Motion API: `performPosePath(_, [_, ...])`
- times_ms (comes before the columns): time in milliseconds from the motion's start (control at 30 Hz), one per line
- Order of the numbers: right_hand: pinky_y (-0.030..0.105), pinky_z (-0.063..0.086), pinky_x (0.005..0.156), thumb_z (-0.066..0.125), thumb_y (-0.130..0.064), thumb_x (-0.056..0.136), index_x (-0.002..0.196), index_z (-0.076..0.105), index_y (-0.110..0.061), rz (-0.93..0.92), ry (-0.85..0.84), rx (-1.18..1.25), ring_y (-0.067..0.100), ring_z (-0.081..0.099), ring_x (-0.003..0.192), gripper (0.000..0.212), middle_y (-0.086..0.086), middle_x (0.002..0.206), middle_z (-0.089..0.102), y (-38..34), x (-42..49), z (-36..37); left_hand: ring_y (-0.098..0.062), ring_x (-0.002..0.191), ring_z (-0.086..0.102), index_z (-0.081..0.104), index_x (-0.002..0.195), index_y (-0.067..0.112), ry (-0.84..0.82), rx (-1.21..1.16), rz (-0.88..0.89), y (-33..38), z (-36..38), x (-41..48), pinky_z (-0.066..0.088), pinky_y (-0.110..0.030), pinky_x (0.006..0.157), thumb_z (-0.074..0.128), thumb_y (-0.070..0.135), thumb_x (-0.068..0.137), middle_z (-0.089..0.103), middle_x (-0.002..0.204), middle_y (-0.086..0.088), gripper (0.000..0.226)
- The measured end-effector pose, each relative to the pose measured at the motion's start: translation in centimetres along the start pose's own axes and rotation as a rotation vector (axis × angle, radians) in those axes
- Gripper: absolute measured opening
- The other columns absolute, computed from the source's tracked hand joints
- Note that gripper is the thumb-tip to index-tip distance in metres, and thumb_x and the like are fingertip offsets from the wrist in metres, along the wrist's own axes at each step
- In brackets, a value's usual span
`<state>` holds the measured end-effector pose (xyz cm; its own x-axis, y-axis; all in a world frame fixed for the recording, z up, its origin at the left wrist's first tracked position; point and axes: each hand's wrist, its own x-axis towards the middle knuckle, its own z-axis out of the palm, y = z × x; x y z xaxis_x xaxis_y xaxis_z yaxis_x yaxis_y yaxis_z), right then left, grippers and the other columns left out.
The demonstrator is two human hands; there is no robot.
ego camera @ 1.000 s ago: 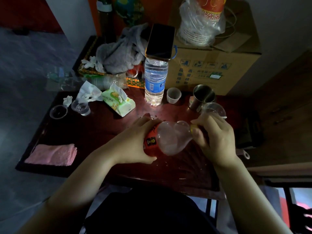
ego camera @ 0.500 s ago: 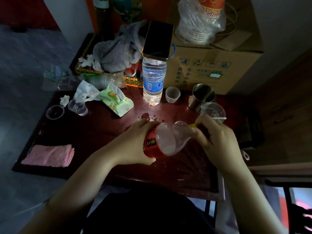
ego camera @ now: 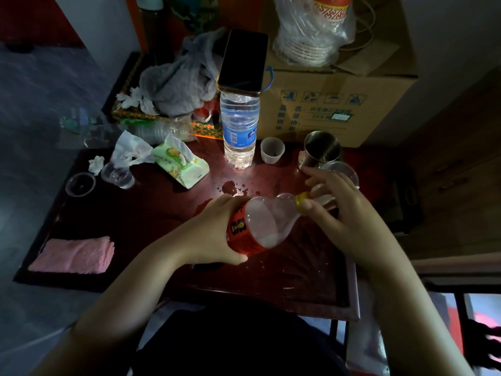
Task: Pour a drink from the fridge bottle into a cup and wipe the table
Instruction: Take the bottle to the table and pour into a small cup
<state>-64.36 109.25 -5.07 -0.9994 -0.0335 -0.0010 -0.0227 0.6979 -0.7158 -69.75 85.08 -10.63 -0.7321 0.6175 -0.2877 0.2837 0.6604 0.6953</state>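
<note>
From the head camera we see our left hand (ego camera: 217, 229) wrapped tight around the red drink bottle (ego camera: 254, 229), which lies tipped on its side just above the dark red table (ego camera: 151, 213). Our right hand (ego camera: 339, 210) is at the yellow cap (ego camera: 301, 198), with the thumb touching it and the other fingers spread — it holds nothing firmly.

We think the pour is not done yet, because the cap looks on. A clear cup (ego camera: 343, 170) waits just behind the right hand. Small wet drops (ego camera: 230, 187) sit on the table, so wiping is left too, and the pink cloth (ego camera: 74, 255) lies unused, well apart on the left.

The room is dim. We cannot tell if the cap is loose, and the right hand hides part of the cup.
</note>
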Motion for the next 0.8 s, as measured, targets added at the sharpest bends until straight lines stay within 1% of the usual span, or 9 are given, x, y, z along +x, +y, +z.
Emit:
performPosePath(67, [0.022, 0.049, 0.071, 0.041, -0.070, 0.081, 0.115, 0.056, -0.030, 0.077, 0.063, -0.094, -0.001, 0.057, 0.087, 0.054, -0.014, 0.102, 0.058, -0.1, 0.1, 0.5, -0.004, 0.121, 0.038, 0.030, 0.139, 0.037, 0.003, 0.000, -0.002, 0.1, -0.2, 0.2, 0.036, -0.025, 0.102, 0.084, 0.039, 0.056, 0.038, 0.127, 0.012, 0.099])
performPosePath(133, [0.028, 0.050, 0.070, 0.048, -0.062, 0.080, 0.101, 0.060, -0.028, 0.115, 0.091, -0.089, 0.001, 0.060, 0.082, 0.042, -0.014, 0.094, 0.063, -0.2, 0.1, 0.6, -0.004, 0.120, 0.039, 0.029, 0.139, 0.037, -0.001, 0.004, -0.004, 0.3, -0.2, 0.4, 0.036, -0.025, 0.102, 0.084, 0.040, 0.056, 0.037, 0.127, 0.013, 0.099])
performPosePath(167, [0.029, 0.051, 0.072, 0.052, -0.057, 0.080, 0.099, 0.062, -0.029, 0.118, 0.092, -0.066, 0.002, 0.060, 0.082, 0.035, -0.014, 0.093, 0.065, -0.2, 0.1, 0.5, -0.005, 0.120, 0.039, 0.028, 0.139, 0.037, 0.000, 0.009, -0.006, 0.3, -0.2, 0.5, 0.037, -0.025, 0.102, 0.083, 0.041, 0.056, 0.037, 0.127, 0.014, 0.099])
performPosePath(267, [0.026, 0.050, 0.077, 0.057, -0.047, 0.083, 0.108, 0.064, -0.033, 0.078, 0.048, -0.042, 0.002, 0.060, 0.090, 0.029, -0.014, 0.099, 0.064, 0.0, 0.1, -0.1, -0.005, 0.120, 0.039, 0.027, 0.138, 0.039, 0.016, 0.022, 0.000, 0.3, -0.2, 0.8, 0.037, -0.026, 0.101, 0.082, 0.044, 0.056, 0.036, 0.124, 0.016, 0.099])
performPosePath(433, [0.006, 0.042, 0.077, 0.069, -0.019, 0.082, 0.111, 0.066, -0.033, 0.068, -0.014, 0.144, -0.003, 0.058, 0.095, 0.032, -0.015, 0.104, 0.063, 0.1, 0.0, -1.1, -0.001, 0.118, 0.041, 0.027, 0.138, 0.039, 0.020, 0.011, 0.003, 0.5, -0.3, 1.1, 0.035, -0.019, 0.097, 0.084, 0.039, 0.057, 0.030, 0.126, 0.017, 0.099])
performPosePath(500, [0.007, 0.045, 0.075, 0.071, -0.021, 0.080, 0.108, 0.067, -0.031, 0.083, 0.005, 0.157, -0.003, 0.061, 0.091, 0.030, -0.015, 0.100, 0.066, 0.0, 0.0, -1.0, 0.000, 0.115, 0.044, 0.026, 0.136, 0.043, 0.009, 0.010, 0.005, 0.8, -0.3, 1.3, 0.039, -0.020, 0.096, 0.083, 0.040, 0.058, 0.033, 0.126, 0.019, 0.097])
performPosePath(600, [0.014, 0.048, 0.070, 0.071, -0.025, 0.080, 0.099, 0.069, -0.030, 0.105, 0.088, 0.148, 0.001, 0.062, 0.082, 0.020, -0.016, 0.091, 0.067, 0.0, 0.1, -0.6, 0.010, 0.109, 0.046, 0.032, 0.132, 0.045, 0.007, -0.014, 0.031, 1.3, -0.2, 1.6, 0.036, -0.008, 0.090, 0.083, 0.036, 0.059, 0.044, 0.120, 0.024, 0.090])
performPosePath(667, [0.014, 0.047, 0.069, 0.071, -0.022, 0.081, 0.097, 0.070, -0.031, 0.098, 0.103, 0.137, 0.002, 0.062, 0.081, 0.018, -0.017, 0.089, 0.067, 0.3, 0.2, -0.5, 0.016, 0.105, 0.046, 0.035, 0.131, 0.042, 0.007, -0.030, 0.033, 1.4, -0.2, 1.8, 0.034, -0.001, 0.085, 0.084, 0.033, 0.059, 0.047, 0.113, 0.030, 0.088])
performPosePath(800, [0.006, 0.043, 0.078, 0.069, -0.012, 0.083, 0.101, 0.070, -0.022, 0.030, 0.061, 0.151, -0.005, 0.060, 0.095, 0.021, -0.018, 0.104, 0.066, 0.6, 0.4, -0.8, 0.022, 0.104, 0.043, 0.036, 0.132, 0.041, -0.005, -0.044, 0.026, 1.3, -0.4, 2.0, 0.033, 0.003, 0.080, 0.084, 0.032, 0.059, 0.045, 0.110, 0.035, 0.089])
